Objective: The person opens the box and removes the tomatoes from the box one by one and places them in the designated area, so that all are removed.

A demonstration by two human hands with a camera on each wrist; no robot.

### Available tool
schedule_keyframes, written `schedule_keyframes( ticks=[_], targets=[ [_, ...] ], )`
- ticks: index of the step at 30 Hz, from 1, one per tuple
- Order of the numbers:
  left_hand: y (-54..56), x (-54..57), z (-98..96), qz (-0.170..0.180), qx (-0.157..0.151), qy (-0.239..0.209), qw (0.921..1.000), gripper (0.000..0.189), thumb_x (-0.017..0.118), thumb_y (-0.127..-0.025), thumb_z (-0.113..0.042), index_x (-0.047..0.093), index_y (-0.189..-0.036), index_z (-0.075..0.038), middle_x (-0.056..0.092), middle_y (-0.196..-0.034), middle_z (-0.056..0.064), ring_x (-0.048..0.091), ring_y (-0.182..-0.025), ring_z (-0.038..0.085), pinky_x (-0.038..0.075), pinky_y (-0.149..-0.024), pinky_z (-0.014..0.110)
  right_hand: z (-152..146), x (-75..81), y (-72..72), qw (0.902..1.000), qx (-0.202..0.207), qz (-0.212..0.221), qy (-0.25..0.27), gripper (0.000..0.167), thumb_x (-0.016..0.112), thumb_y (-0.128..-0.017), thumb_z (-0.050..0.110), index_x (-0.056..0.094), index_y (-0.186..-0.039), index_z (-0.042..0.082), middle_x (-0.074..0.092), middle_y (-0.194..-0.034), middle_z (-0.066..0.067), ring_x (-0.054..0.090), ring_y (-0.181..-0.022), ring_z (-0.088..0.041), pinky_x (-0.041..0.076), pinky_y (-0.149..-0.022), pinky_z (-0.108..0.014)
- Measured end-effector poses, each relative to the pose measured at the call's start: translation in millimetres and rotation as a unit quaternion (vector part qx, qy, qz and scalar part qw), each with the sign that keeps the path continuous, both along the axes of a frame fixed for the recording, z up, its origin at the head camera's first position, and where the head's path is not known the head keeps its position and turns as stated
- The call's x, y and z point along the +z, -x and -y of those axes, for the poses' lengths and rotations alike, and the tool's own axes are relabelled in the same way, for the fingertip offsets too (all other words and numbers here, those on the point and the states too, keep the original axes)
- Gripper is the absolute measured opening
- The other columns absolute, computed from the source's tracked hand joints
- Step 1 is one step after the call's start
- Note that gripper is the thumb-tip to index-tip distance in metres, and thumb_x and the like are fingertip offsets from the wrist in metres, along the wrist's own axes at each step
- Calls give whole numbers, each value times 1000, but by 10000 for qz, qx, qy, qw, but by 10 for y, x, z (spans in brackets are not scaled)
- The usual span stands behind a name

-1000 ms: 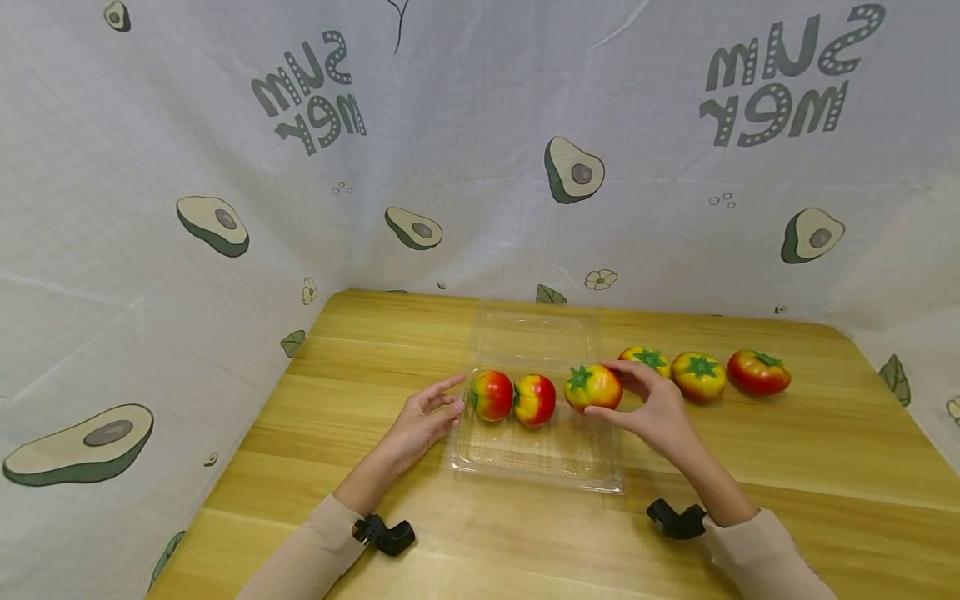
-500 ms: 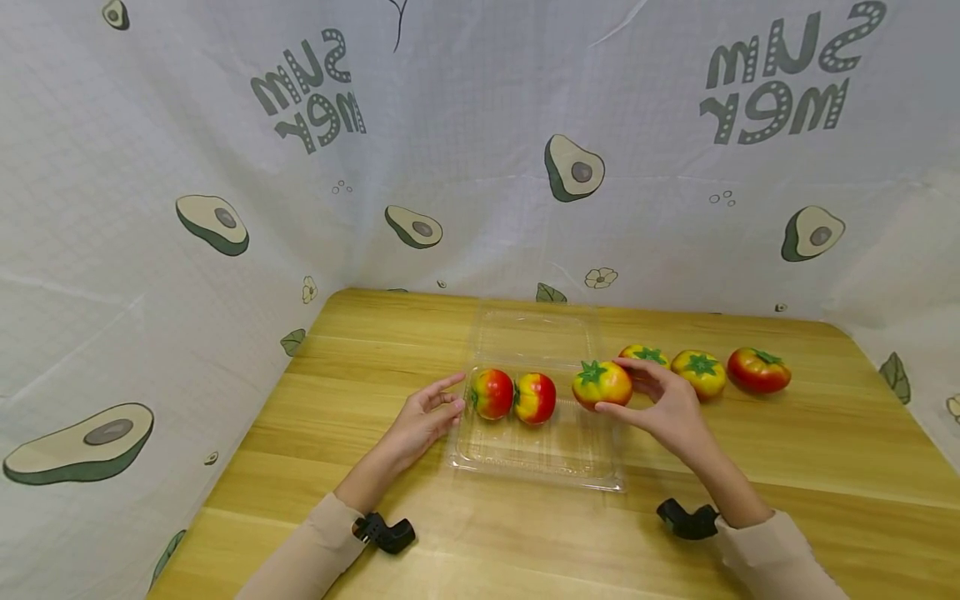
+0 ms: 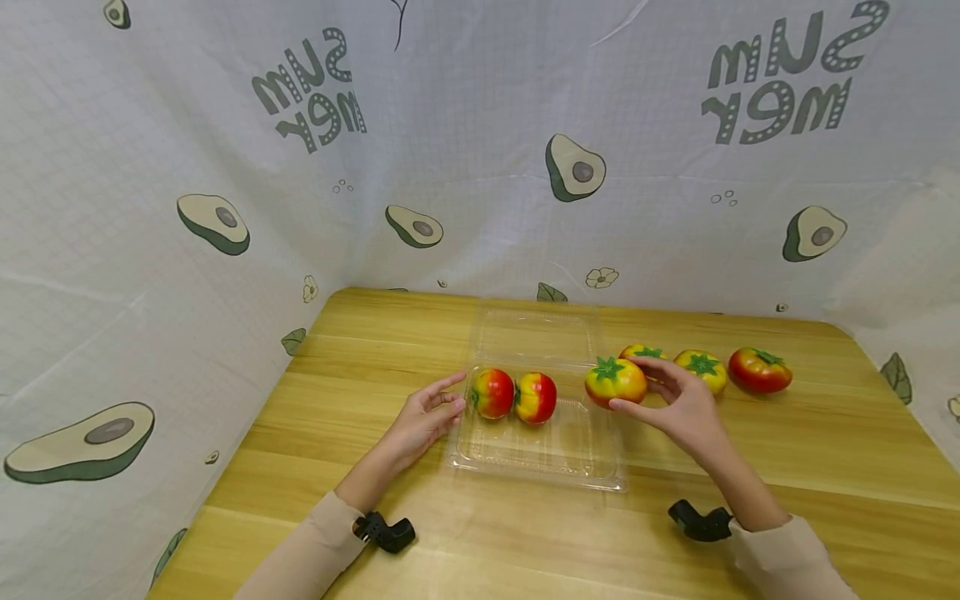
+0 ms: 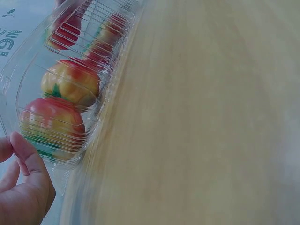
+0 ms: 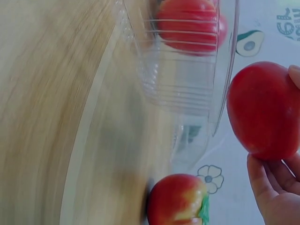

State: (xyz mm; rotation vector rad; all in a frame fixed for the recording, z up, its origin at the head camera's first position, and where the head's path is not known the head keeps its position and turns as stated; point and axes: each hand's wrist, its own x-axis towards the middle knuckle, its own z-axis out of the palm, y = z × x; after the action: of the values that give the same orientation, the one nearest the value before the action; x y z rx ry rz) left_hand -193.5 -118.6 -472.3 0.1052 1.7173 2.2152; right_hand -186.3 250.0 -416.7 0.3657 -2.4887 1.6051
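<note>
Six tomatoes (image 3: 615, 385), one clear container (image 3: 538, 479), two hands (image 3: 418, 423)

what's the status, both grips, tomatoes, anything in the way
Left grip on left rim of box. Right grip holding tomato raised at box's right side. Two other tomatoes in box, lid open. No obstruction visible.

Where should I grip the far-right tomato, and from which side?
I'd grip the far-right tomato by its near and far sides, coming from the upper right: it looks widest left to right, and the next tomato sits close on its left.
</note>
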Motion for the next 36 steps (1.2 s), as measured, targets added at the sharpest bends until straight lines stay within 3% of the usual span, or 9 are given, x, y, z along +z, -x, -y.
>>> schedule_keyframes(
  ticks=[13, 36],
  targets=[
    [2, -8, -11, 39, 76, -16, 10000, 52, 57, -100, 1, 43, -149, -4, 53, -106, 8, 56, -83, 11, 52, -73, 18, -168, -30, -53, 9996, -289, 2, -7, 59, 84, -79, 2, 54, -128, -11, 54, -125, -17, 54, -104, 10, 46, -88, -9],
    [0, -25, 6, -61, -33, 0, 10000, 54, 57, -100, 0, 39, -151, -1, 53, -106, 8, 56, -84, 10, 52, -73, 17, -408, -142, -140, 9983, -492, 279, -110, 62, 84, -80, 2, 50, -130, -13, 50, -129, -22, 51, -103, 14, 46, -85, -6]
  ],
)
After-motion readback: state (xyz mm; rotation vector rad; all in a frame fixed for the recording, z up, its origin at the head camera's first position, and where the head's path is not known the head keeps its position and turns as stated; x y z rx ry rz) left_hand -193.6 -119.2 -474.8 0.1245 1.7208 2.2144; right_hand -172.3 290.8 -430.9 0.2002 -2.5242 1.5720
